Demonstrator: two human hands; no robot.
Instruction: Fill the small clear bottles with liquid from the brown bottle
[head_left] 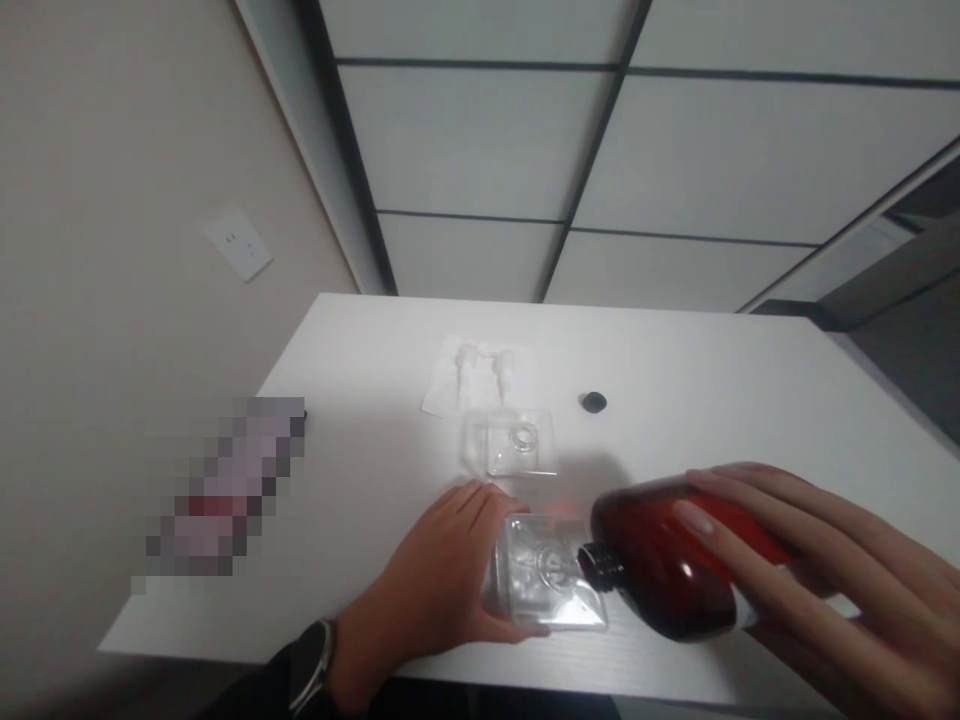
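My left hand (450, 570) is closed around the left side of a square clear plastic container (551, 580) on the table. A dark reddish-brown bottle (667, 570) is tipped on its side in my right hand (817, 560), its fingers wrapped over the body. The bottle's uncapped threaded neck points left, over the container's right part. I cannot tell whether any liquid comes out. Just behind the container lies a clear plastic piece (514, 455) with a round ring in it. Farther right is a small black cap (594, 402).
A crumpled white tissue-like sheet (472, 375) lies at the back of the white table (375, 400). A pixelated, blurred-out object (225, 490) is at the left edge. Behind stand white panels (480, 140); a wall with a socket (240, 245) rises on the left.
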